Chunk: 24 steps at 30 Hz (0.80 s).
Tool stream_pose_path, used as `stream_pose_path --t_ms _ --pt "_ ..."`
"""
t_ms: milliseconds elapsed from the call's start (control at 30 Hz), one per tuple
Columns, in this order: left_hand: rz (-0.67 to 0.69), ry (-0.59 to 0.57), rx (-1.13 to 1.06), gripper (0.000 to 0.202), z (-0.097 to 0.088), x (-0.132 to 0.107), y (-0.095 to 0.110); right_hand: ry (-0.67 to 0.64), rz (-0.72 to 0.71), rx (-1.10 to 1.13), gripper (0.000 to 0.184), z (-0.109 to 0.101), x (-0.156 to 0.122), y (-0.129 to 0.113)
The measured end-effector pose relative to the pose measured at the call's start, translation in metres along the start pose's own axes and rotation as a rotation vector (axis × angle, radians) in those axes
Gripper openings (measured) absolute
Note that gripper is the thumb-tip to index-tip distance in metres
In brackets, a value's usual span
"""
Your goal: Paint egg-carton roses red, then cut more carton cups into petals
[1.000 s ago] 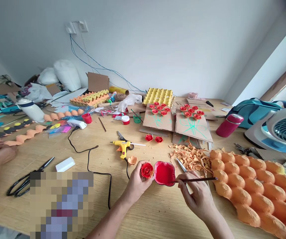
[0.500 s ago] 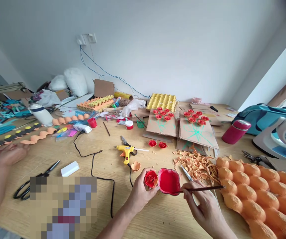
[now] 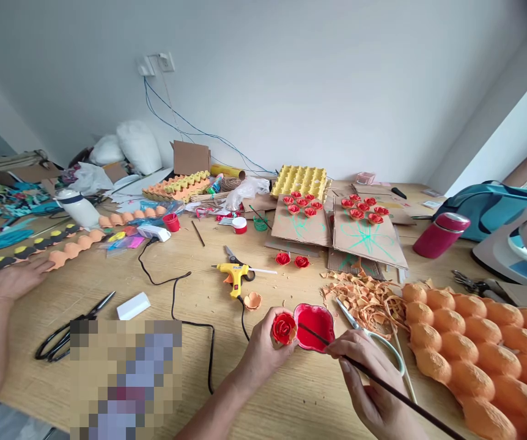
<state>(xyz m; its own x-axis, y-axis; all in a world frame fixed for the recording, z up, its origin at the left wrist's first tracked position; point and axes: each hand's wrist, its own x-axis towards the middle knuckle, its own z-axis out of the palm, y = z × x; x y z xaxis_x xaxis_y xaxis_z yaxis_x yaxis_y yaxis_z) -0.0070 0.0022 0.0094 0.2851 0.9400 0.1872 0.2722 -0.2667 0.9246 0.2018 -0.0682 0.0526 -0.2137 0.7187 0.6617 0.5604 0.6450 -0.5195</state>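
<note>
Two hands: both are the person's own, low in the middle of the view over the wooden table point(image 3: 291, 397), near its front edge
Left hand point(image 3: 263, 351): fingers curled shut around a small red paper rose point(image 3: 283, 328), thumb on its near side, bloom facing up
Right hand point(image 3: 368, 382): thumb and fingers pinched closed on a thin dark brush point(image 3: 405, 399), gripping low on the shaft, with the long handle running back toward the lower right
Brush tip: down inside the red paint cup point(image 3: 315, 319), which sits touching the rose on its right; I cannot tell whether the left fingers also steady the cup or it rests on the table
Loading the brush: in my judgement, take only a little paint and wipe the tip on the cup's rim so that no drop falls
Painting: work the colour into the folds between the petals from the centre outward, turning the rose with the left fingers and holding the brush wrist quiet
Pressure: hold the rose lightly by its base, since paper petals likely crush and wet red smears onto fingertips
Close by: scissors point(image 3: 346, 313) just right of the cup, orange scraps point(image 3: 359, 296) beyond them and an orange egg tray point(image 3: 469, 342) further right, any of which the long handle could catch
Further off: yellow glue gun point(image 3: 235, 272), well apart
Other person: a hand point(image 3: 9, 281) on the table at far left, well apart
</note>
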Motion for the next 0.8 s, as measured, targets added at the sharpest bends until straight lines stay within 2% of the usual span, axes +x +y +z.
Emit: stream_pose_path --t_ms 200,500,800 --pt "0.007 0.012 -0.022 0.031 0.000 0.001 0.006 -0.030 -0.038 -0.015 0.029 0.003 -0.001 0.000" --pt "0.018 0.005 -0.033 0.032 0.000 0.000 0.003 -0.098 -0.075 -0.003 0.032 0.006 -0.005 0.000" --pt "0.046 -0.039 -0.003 0.032 0.000 -0.002 0.008 -0.168 -0.137 -0.074 0.035 0.010 0.007 -0.009"
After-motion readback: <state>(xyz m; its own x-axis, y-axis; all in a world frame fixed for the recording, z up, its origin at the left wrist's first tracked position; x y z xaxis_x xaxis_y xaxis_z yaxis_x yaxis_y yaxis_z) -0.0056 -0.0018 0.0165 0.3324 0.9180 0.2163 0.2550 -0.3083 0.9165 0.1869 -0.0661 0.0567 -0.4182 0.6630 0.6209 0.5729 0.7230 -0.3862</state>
